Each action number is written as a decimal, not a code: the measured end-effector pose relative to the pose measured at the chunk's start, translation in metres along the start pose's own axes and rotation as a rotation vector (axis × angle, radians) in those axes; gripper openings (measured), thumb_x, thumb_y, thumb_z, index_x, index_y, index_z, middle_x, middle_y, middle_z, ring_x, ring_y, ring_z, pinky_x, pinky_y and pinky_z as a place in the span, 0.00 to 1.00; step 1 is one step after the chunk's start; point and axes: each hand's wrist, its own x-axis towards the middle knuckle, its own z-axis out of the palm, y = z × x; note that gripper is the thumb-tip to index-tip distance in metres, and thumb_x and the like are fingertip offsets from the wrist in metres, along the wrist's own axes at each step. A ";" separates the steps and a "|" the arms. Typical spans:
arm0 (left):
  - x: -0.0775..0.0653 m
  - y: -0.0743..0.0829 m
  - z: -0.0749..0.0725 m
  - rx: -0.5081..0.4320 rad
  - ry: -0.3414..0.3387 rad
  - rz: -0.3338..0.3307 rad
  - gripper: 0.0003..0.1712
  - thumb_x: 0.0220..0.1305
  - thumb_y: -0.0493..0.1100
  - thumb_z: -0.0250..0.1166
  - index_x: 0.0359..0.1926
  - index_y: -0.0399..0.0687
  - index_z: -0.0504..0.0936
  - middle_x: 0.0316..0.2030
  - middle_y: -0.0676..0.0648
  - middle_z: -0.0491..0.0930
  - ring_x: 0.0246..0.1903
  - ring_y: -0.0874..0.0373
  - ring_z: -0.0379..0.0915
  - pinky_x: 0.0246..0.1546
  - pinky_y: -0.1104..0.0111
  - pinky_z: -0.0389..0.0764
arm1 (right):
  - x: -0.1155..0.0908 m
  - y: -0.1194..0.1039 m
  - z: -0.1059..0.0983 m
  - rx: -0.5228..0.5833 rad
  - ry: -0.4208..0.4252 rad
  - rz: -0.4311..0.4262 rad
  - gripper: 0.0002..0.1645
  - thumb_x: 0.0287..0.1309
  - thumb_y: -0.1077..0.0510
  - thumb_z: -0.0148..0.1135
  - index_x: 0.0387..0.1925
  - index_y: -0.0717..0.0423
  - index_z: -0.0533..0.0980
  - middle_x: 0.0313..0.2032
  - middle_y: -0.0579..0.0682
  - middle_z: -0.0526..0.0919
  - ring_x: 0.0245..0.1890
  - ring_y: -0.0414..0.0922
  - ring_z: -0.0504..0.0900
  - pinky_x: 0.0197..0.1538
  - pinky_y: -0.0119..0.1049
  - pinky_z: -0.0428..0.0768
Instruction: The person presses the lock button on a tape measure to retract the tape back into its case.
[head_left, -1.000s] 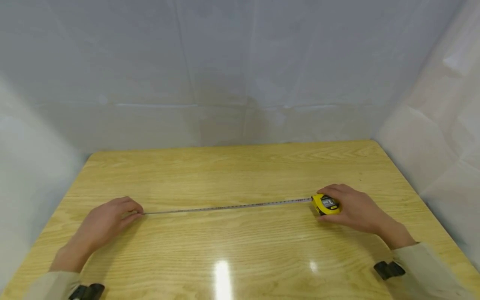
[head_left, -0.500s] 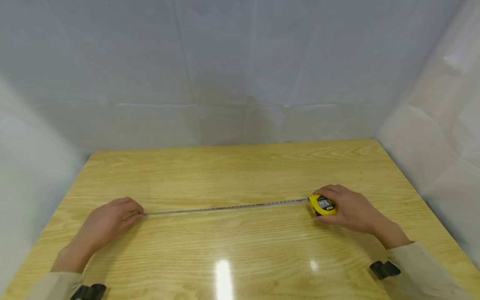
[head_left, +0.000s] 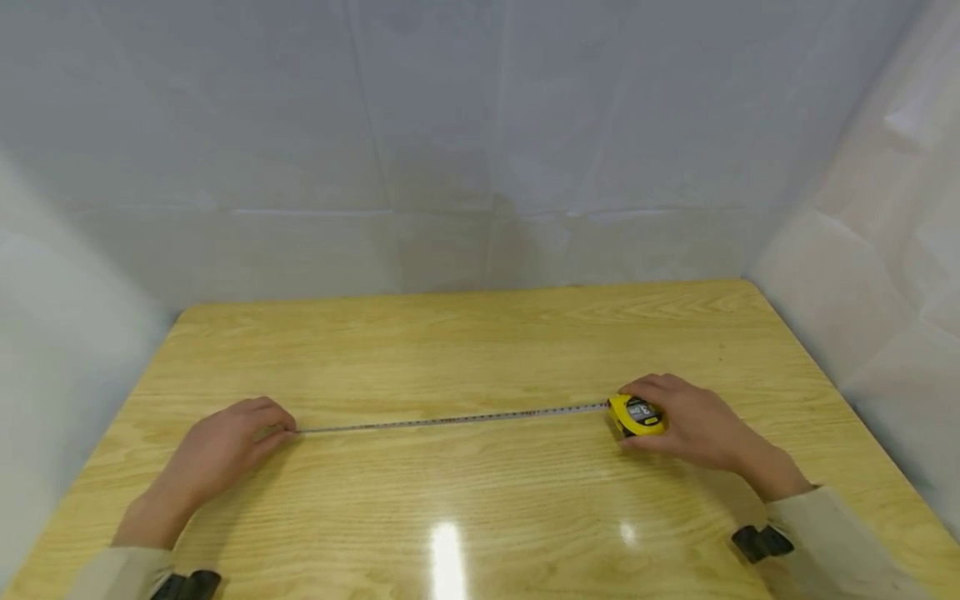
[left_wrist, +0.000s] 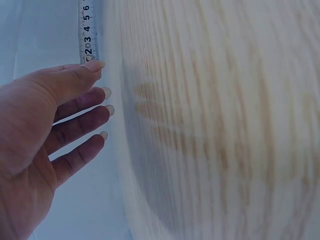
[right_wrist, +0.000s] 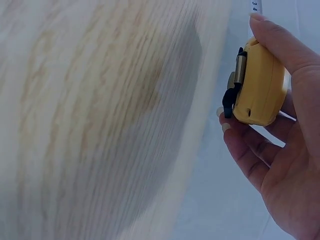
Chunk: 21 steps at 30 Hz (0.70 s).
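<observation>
A yellow and black tape measure [head_left: 637,415] is gripped by my right hand [head_left: 693,423], thumb on one side and fingers on the other. Its blade [head_left: 465,418] stretches leftward in a straight line above the table. At the blade's free end, my left hand [head_left: 225,454] pinches the tip between thumb and forefinger. In the left wrist view, low numbers show on the blade [left_wrist: 87,30] just past the thumb, and the other fingers are spread apart. The right wrist view shows the yellow case [right_wrist: 262,85] with its metal belt clip; a short bit of blade appears beyond the thumb.
The wood-grain table [head_left: 465,342] lies under both hands. Pale sheeting [head_left: 450,150] hangs behind it and along both sides. Each wrist carries a black strap-on device [head_left: 761,543] near the sleeve cuff.
My right hand has moved left with the tape measure, and the drawn-out blade is shorter. The left hand, still pinching the tip, has shifted slightly right.
</observation>
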 end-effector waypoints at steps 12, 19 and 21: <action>0.004 0.006 0.001 -0.028 -0.006 0.012 0.09 0.53 0.40 0.73 0.31 0.61 0.83 0.33 0.62 0.77 0.32 0.61 0.76 0.30 0.62 0.79 | 0.006 -0.005 0.002 -0.010 -0.007 -0.014 0.41 0.48 0.30 0.66 0.57 0.50 0.75 0.52 0.50 0.76 0.42 0.42 0.76 0.34 0.35 0.77; 0.009 0.012 0.000 -0.025 -0.007 0.030 0.08 0.53 0.40 0.72 0.31 0.59 0.83 0.34 0.61 0.77 0.34 0.59 0.77 0.31 0.61 0.79 | 0.008 -0.009 0.003 -0.010 -0.008 -0.020 0.41 0.48 0.30 0.65 0.57 0.50 0.75 0.52 0.50 0.76 0.43 0.43 0.76 0.35 0.36 0.77; 0.010 0.013 -0.001 -0.030 -0.024 0.023 0.07 0.54 0.40 0.72 0.31 0.59 0.83 0.34 0.60 0.78 0.34 0.59 0.77 0.31 0.61 0.79 | 0.009 -0.010 0.004 -0.005 -0.011 -0.022 0.41 0.48 0.30 0.66 0.57 0.50 0.75 0.53 0.50 0.76 0.43 0.43 0.76 0.35 0.36 0.77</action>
